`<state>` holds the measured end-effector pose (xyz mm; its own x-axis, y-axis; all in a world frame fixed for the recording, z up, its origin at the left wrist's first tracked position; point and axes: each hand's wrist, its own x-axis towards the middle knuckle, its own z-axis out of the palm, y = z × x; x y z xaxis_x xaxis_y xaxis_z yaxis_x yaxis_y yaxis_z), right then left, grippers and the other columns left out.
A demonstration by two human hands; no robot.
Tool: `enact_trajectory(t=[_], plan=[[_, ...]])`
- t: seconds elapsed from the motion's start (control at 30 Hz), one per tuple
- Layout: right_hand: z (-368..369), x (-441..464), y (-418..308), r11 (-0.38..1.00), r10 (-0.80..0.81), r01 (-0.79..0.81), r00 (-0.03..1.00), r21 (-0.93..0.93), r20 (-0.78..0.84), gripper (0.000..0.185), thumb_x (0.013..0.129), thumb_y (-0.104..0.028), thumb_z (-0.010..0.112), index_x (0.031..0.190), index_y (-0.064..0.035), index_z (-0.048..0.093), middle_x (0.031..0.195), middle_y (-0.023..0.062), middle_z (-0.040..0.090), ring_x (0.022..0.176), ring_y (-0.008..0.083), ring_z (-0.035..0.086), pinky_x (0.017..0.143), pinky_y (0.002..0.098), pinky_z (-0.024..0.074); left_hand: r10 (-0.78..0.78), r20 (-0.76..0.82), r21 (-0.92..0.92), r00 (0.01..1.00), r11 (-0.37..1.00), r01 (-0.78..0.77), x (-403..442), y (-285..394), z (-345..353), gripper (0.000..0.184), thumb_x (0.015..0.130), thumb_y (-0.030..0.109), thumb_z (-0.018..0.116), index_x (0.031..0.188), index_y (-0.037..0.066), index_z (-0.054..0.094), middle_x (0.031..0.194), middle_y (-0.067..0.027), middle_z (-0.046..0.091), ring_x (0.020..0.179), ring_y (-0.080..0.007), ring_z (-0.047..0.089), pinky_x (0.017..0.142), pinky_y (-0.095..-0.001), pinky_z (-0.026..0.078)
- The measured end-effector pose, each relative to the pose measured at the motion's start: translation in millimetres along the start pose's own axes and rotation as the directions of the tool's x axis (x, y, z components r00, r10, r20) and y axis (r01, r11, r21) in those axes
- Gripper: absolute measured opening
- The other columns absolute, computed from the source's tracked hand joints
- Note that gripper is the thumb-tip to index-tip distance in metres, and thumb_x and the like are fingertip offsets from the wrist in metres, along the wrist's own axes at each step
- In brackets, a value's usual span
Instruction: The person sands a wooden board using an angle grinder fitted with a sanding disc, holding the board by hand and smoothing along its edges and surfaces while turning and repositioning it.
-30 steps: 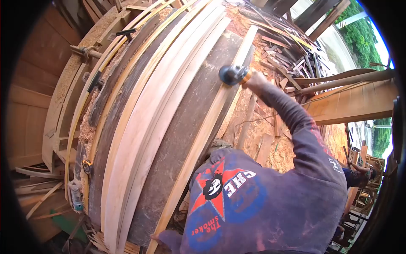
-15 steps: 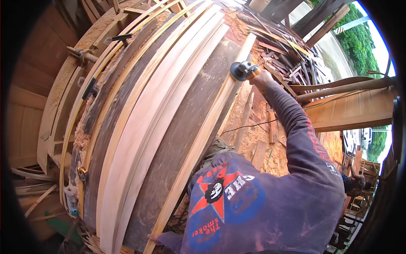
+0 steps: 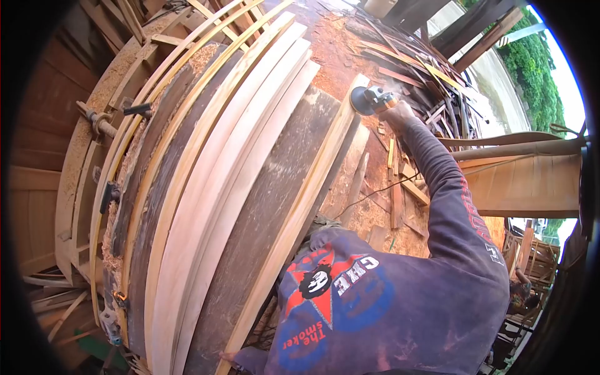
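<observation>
My right hand (image 3: 400, 115) is wrapped round an angle grinder (image 3: 380, 99) with an orange body, at the end of my stretched-out arm. The grinder's round disc (image 3: 360, 100) is against the long pale wooden strip (image 3: 300, 215), close to its far end. Faint dust hangs near the tool. At the bottom of the view, my left hand (image 3: 229, 357) grips the near end of the same strip, with part of the hand cut off from sight by my sleeve. This strip runs along the edge of a dark, weathered plank (image 3: 262, 231).
Several curved pale planks (image 3: 219, 200) lie side by side left of the dark plank, with black clamps (image 3: 137, 110) beyond them. A power cord (image 3: 375, 192) trails over sawdust and offcuts. Scrap wood (image 3: 431, 81) is piled at the back right. Another person (image 3: 522, 290) is far right.
The grinder's disc has moved along the strip toward its far end. The view has shifted slightly. My left hand stays at the strip's near end.
</observation>
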<state>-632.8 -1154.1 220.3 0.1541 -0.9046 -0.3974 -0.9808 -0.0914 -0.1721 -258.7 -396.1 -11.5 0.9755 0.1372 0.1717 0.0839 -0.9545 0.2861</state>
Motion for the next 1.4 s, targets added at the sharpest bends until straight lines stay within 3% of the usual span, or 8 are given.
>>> enact_trajectory(t=[0.13,0.33,0.73,0.8,0.87,0.97,1.3,1.4], plan=[[-11,35,26,0.811,0.13,-0.044,0.986,0.584,-0.107,0.038,0.064,-0.012,0.085,0.099,-0.0016,0.077,0.097,0.0072,0.074,0.081,0.0194,0.068,0.074,0.0342,0.054,0.035,0.03,-0.002,0.999,0.999,-0.035,-9,35,4,0.063,0.1,0.028,0.063,0.156,0.009,0.043,0.147,-0.0233,0.051,0.126,-0.035,0.059,0.107,-0.0494,0.05],[-38,91,37,0.882,0.357,-0.327,0.934,0.34,-0.028,0.035,0.07,-0.017,0.084,0.103,-0.0063,0.078,0.105,0.0098,0.076,0.099,0.0218,0.073,0.089,0.0333,0.0546,0.067,0.055,-0.008,0.996,0.998,-0.066,-14,56,10,0.06,0.102,0.028,0.061,0.156,0.008,0.044,0.149,-0.0229,0.05,0.128,-0.0341,0.059,0.108,-0.0489,0.049],[43,35,1,0.891,-0.144,0.173,0.984,-0.42,0.102,0.018,0.084,-0.026,0.079,0.098,-0.037,0.081,0.098,-0.0016,0.074,0.088,0.0186,0.074,0.08,0.034,0.0596,0.075,0.084,-0.056,0.994,0.996,-0.07,-24,75,40,0.055,0.105,0.028,0.057,0.155,0.007,0.047,0.152,-0.0219,0.049,0.131,-0.0324,0.057,0.112,-0.0479,0.048],[84,21,23,0.82,-0.494,0.454,0.869,-0.349,-0.03,0.024,0.074,-0.031,0.084,0.095,-0.0199,0.081,0.091,0.0077,0.077,0.085,0.0248,0.074,0.076,0.0349,0.0585,0.089,0.1,-0.076,0.991,0.994,-0.081,-24,76,46,0.054,0.105,0.028,0.056,0.155,0.007,0.047,0.153,-0.0218,0.049,0.132,-0.0321,0.057,0.112,-0.0477,0.048],[94,-32,-9,0.943,-0.041,0.035,0.999,0.332,0.01,0.038,0.066,-0.033,0.087,0.091,-0.0053,0.079,0.087,0.0127,0.077,0.081,0.028,0.075,0.074,0.0376,0.0594,0.104,0.112,-0.1,0.988,0.991,-0.093,-24,74,53,0.054,0.106,0.028,0.055,0.155,0.006,0.048,0.153,-0.0216,0.049,0.132,-0.0318,0.057,0.113,-0.0476,0.048],[124,-87,-42,0.952,-0.033,0.021,0.999,0.305,0.034,0.043,0.063,-0.034,0.088,0.092,-0.0034,0.078,0.088,0.0155,0.077,0.083,0.0293,0.076,0.077,0.0384,0.0591,0.13,0.121,-0.152,0.984,0.982,-0.111,-20,61,59,0.053,0.107,0.028,0.054,0.154,0.006,0.048,0.154,-0.0214,0.048,0.133,-0.0314,0.057,0.114,-0.0473,0.047],[231,-318,-196,0.915,-0.346,0.312,0.932,0.255,0.103,0.035,0.073,-0.023,0.085,0.101,-0.0042,0.076,0.091,0.014,0.076,0.085,0.0235,0.072,0.078,0.0383,0.0562,0.213,-0.146,-0.375,0.966,0.892,-0.253,56,-225,11,0.05,0.109,0.028,0.051,0.154,0.005,0.051,0.157,-0.0206,0.047,0.136,-0.03,0.056,0.116,-0.0465,0.046],[243,-404,-265,0.919,-0.278,0.204,0.942,0.337,0.186,0.034,0.074,-0.021,0.086,0.103,-0.0046,0.077,0.088,0.006,0.077,0.077,0.0146,0.071,0.07,0.0354,0.0564,-0.338,0.011,-0.674,0.941,0.693,0.257,124,-343,-44,0.058,0.106,0.037,0.057,0.152,0.002,0.051,0.154,-0.0208,0.05,0.134,-0.0312,0.057,0.116,-0.0461,0.047]])
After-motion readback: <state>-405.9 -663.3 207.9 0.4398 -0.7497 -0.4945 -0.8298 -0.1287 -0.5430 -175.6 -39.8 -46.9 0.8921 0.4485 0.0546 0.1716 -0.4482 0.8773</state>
